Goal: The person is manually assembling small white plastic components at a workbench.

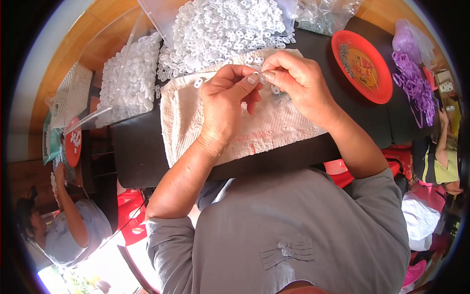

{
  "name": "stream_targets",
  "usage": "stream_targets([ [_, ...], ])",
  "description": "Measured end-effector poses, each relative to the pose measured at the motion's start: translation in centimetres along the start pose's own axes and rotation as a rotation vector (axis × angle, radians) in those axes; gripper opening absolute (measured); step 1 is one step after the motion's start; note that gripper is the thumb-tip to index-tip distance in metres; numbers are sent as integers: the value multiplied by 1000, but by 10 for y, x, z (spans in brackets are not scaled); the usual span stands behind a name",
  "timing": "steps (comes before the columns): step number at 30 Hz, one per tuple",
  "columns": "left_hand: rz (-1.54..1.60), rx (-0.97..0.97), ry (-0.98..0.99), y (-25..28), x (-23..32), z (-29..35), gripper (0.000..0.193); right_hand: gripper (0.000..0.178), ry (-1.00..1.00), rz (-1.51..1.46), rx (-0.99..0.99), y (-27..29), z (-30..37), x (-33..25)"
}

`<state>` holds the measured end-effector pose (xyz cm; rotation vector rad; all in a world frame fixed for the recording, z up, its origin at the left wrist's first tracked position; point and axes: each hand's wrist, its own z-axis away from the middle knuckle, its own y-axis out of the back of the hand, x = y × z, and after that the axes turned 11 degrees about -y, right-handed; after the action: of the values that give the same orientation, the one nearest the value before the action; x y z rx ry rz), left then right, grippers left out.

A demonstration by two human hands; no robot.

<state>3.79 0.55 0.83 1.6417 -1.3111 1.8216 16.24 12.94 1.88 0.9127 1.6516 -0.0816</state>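
Note:
My left hand [221,105] pinches a small white plastic piece with holes [256,73] between thumb and forefinger. Right beside it, my right hand [307,87] is closed in a pinch at the same spot; what its fingertips hold is too small to make out. Both hands are above a cream towel [183,120] spread on the dark table. A loose white two-holed piece [199,83] lies on the towel left of my hands. Another white piece [275,89] rests under my right hand, near some tiny greyish bits [283,99].
Beyond the towel, a heap of white pieces [225,24] spills from a clear bin. Another clear bin [127,81] stands left. To the right are a red oval tray [387,73] with small metal parts and purple ribbons [413,88]. Other people sit at far left and right.

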Motion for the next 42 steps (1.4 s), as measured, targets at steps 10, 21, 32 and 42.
stream_targets([
  [10,-15,20,-16,-1,1,2,8,5,85,136,21,0,0,1],
  [21,-247,-5,-127,-3,0,8,8,3,193,249,48,-1,0,3],
  [32,-262,9,-136,-3,1,8,8,7,210,255,32,-2,1,6],
  [42,-342,-3,-214,-2,-10,10,7,15,295,380,68,-4,3,3],
])
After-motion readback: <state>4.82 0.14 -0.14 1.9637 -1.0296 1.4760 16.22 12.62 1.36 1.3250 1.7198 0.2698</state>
